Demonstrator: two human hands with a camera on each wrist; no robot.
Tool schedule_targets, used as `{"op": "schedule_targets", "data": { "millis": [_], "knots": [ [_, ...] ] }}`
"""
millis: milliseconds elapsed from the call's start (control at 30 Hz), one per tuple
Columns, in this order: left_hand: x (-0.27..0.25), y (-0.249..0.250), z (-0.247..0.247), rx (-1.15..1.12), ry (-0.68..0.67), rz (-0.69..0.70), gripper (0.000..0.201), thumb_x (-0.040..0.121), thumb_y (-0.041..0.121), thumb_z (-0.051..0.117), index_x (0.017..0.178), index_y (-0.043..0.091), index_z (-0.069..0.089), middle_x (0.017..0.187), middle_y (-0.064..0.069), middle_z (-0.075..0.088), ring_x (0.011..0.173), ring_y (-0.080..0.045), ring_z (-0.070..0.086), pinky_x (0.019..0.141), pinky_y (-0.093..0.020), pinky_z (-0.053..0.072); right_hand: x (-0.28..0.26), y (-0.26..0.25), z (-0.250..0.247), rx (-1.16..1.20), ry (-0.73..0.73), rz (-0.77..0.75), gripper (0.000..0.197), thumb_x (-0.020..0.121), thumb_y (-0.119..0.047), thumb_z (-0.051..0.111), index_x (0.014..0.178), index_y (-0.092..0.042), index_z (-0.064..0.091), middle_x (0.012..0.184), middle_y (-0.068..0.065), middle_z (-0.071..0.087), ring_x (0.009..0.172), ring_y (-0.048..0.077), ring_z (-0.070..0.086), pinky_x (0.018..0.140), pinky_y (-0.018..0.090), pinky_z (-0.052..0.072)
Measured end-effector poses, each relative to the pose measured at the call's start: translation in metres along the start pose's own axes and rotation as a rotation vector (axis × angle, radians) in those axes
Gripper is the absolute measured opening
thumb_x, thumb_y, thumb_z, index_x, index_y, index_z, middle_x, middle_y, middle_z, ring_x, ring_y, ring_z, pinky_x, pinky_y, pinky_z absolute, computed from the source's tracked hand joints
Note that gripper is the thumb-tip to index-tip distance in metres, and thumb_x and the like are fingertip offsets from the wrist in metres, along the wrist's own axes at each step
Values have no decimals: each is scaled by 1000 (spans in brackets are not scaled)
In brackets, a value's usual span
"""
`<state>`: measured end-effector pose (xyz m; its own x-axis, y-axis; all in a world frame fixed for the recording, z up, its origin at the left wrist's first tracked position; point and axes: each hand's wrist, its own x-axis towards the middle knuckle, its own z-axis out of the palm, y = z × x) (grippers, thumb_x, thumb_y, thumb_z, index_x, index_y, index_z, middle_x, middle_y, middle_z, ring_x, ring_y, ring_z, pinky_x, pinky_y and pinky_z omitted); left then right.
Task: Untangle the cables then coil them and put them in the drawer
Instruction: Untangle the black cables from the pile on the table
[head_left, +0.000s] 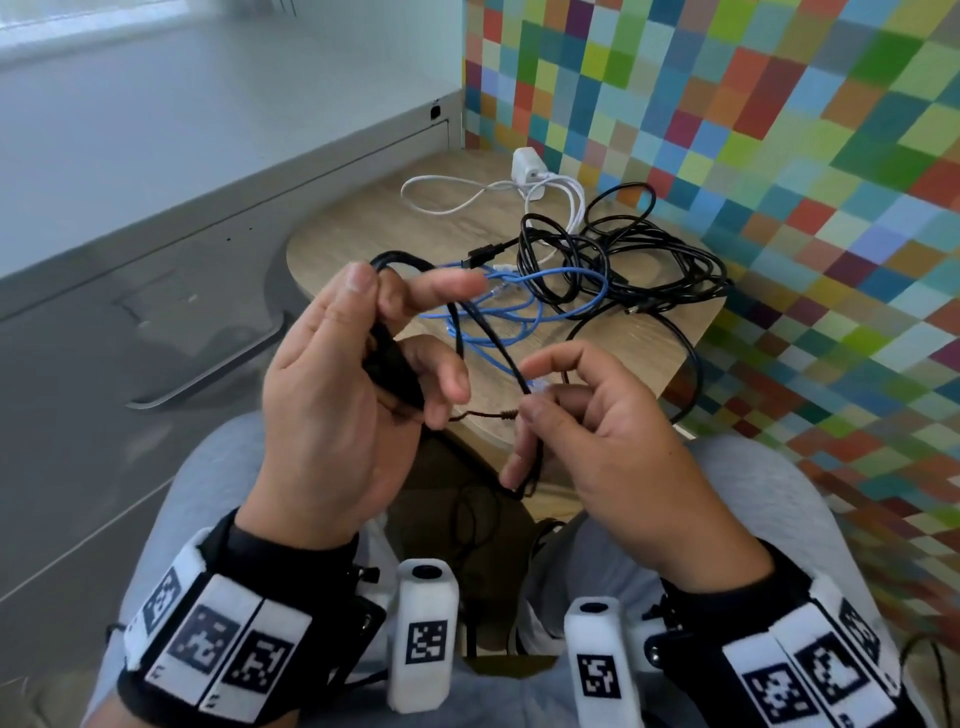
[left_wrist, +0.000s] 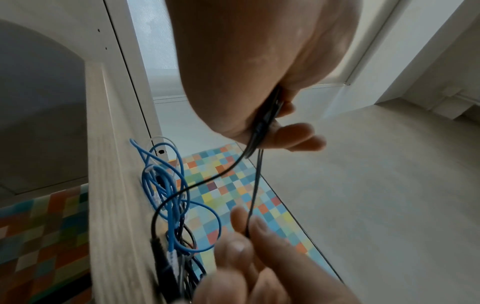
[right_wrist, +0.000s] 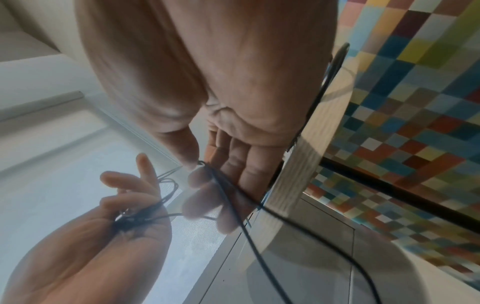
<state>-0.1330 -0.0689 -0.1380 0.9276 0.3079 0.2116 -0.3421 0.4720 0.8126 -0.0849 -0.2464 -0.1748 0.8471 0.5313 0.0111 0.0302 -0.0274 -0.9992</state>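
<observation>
- Your left hand (head_left: 332, 395) is raised in front of you, thumb and curled fingers clamping a small bundle of black cable (head_left: 488, 338) against the palm; the forefinger points out straight toward the table.
- Your right hand (head_left: 597, 426) pinches the same black cable between thumb and forefinger, the other fingers loosely curled beneath it. The strand runs taut between your two hands, above the near edge of the table.
- The small wooden table (head_left: 363, 228) has a rounded near edge just beyond your knees; a loop of black cable hangs over its right edge.
- On the tabletop lies a blue cable (head_left: 540, 306) in loose loops, just behind your hands, tangled with a heap of black cables (head_left: 649, 260) to its right.
- A white cable with its charger (head_left: 527, 166) sits at the far edge, beside the black heap, close to the chequered wall (head_left: 779, 156).
- To your left stands a grey cabinet front with a long bar handle (head_left: 208, 374), shut as far as you can see.
- Open room: the bare wood on the table's left part, between the blue loops and the cabinet, and the gap between your knees below the taut strand.
</observation>
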Motion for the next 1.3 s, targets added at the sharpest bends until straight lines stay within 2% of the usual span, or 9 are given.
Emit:
{"op": "schedule_targets", "data": {
  "millis": [133, 367, 500, 667, 800, 900, 1067, 1200, 1300],
  "knots": [
    [4, 2, -7, -65, 62, 66, 30, 109, 29, 30, 85, 16, 42, 103, -7, 75, 55, -19, 66, 48, -23, 46, 1, 0, -5, -116, 91, -27, 11, 101, -12, 65, 99, -23, 68, 74, 3, 68, 49, 20, 59, 54, 36, 52],
    [-3, -10, 1, 134, -113, 103, 29, 109, 20, 31, 85, 10, 45, 110, -15, 75, 97, -37, 74, 78, -38, 61, -3, 3, 3, -536, 121, -110, 9, 95, -27, 73, 88, -31, 77, 72, -28, 67, 69, -3, 63, 61, 11, 44],
    [-10, -19, 4, 519, -284, 108, 23, 104, 26, 43, 88, 21, 59, 119, -3, 75, 111, -28, 72, 89, -42, 58, -3, 2, 6, -581, 83, -211, 13, 94, -21, 74, 99, -32, 80, 88, -21, 74, 83, -1, 69, 71, 15, 50],
    [-10, -20, 0, 1104, -339, 153, 33, 104, 34, 42, 109, 11, 65, 119, 24, 71, 102, 2, 69, 84, -34, 56, -7, -3, 6, -490, 61, -239, 37, 91, -8, 75, 83, -44, 70, 65, -28, 62, 61, -4, 59, 59, 7, 40],
    [-9, -19, -2, 1275, -356, 192, 23, 103, 39, 41, 85, 25, 46, 70, 9, 58, 62, -10, 56, 59, -36, 46, -8, -8, 1, -379, 60, -220, 19, 86, -16, 82, 85, -34, 76, 75, -10, 73, 60, 4, 62, 58, 22, 51],
    [-7, -16, -3, 1313, -355, 122, 29, 105, 35, 44, 77, 27, 44, 60, 8, 51, 57, -13, 48, 56, -36, 42, -8, -14, -11, -338, 116, -232, 14, 78, -19, 89, 82, -28, 78, 79, -6, 76, 66, 15, 71, 63, 41, 61],
    [0, -15, -16, 988, -472, -369, 42, 102, 46, 47, 81, 23, 76, 50, 8, 41, 49, -14, 34, 52, -34, 31, -8, -21, -31, -368, 239, -343, 9, 79, -21, 87, 81, -26, 79, 75, -5, 76, 62, 29, 66, 55, 49, 53],
    [1, -9, -20, 420, -446, -501, 37, 96, 40, 54, 71, 15, 65, 55, 2, 34, 49, -12, 23, 46, -23, 19, -6, -21, -27, -323, 284, -329, 5, 83, -20, 83, 84, -25, 80, 78, -8, 77, 70, 19, 72, 63, 40, 59],
    [3, -3, -25, 121, -417, -486, 26, 96, 29, 55, 73, 16, 53, 59, 1, 34, 47, -12, 24, 45, -26, 19, -3, -18, -28, -296, 292, -300, 7, 89, -15, 78, 88, -21, 80, 79, -6, 77, 76, 16, 74, 70, 28, 60]
  ]
}}
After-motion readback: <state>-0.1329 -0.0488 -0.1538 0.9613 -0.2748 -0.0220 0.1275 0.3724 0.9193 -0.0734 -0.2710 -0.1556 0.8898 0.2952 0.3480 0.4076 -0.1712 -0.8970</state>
